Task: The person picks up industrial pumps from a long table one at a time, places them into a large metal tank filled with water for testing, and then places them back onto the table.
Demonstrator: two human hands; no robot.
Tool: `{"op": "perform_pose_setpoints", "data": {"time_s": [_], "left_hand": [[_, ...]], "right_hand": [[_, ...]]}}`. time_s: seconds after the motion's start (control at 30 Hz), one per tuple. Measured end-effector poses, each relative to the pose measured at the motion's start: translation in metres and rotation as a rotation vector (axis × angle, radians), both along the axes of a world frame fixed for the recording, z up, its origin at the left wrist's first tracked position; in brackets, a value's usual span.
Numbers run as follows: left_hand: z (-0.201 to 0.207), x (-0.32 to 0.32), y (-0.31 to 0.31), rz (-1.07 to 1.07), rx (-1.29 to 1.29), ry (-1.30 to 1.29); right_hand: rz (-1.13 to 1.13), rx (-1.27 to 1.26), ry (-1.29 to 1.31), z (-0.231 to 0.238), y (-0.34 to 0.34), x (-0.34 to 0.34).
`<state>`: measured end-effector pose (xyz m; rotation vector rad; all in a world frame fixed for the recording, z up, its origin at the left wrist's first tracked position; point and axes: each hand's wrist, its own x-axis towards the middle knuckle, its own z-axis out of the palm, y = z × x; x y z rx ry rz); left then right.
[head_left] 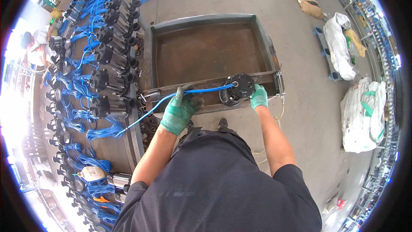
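Note:
A black round pump part (245, 87) with a flat disc face stands at the tank's near edge, tilted. A blue cable (210, 90) runs from a fitting on its disc leftward to a coiled bundle (105, 131) on the bench. My left hand (178, 111), in a green glove with darkened fingertips, is closed round the cable left of the part. Wearing a matching glove, my right hand (259, 97) grips the disc's right edge; its fingers are partly hidden behind it.
A rectangular metal tank (206, 49) with brown water lies ahead. On the left, a long bench (116, 148) carries rows of black pump bodies (109, 79) and blue cable coils. White sacks (362, 116) stand at right. A person (38, 47) is at far left.

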<state>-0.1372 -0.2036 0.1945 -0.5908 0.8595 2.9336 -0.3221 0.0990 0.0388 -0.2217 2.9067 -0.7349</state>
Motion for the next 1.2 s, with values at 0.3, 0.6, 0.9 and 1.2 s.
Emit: {"op": "perform_pose_setpoints", "data": {"time_s": [0.3, 0.6, 0.9, 1.2], "left_hand": [[0.01, 0.01, -0.024, 0.268, 0.096, -0.005], [-0.039, 0.078, -0.098, 0.629, -0.539, -0.284], [0.044, 0.069, -0.075, 0.495, -0.334, 0.128], [0.016, 0.012, -0.013, 0.184, -0.146, 0.047]], "right_hand": [[-0.039, -0.234, -0.169, 0.006, 0.002, -0.002], [0.381, -0.113, 0.077, 0.123, -0.107, 0.05], [0.244, -0.273, 0.006, 0.078, -0.035, 0.013], [0.105, -0.207, 0.041, -0.037, 0.003, -0.006]]}}
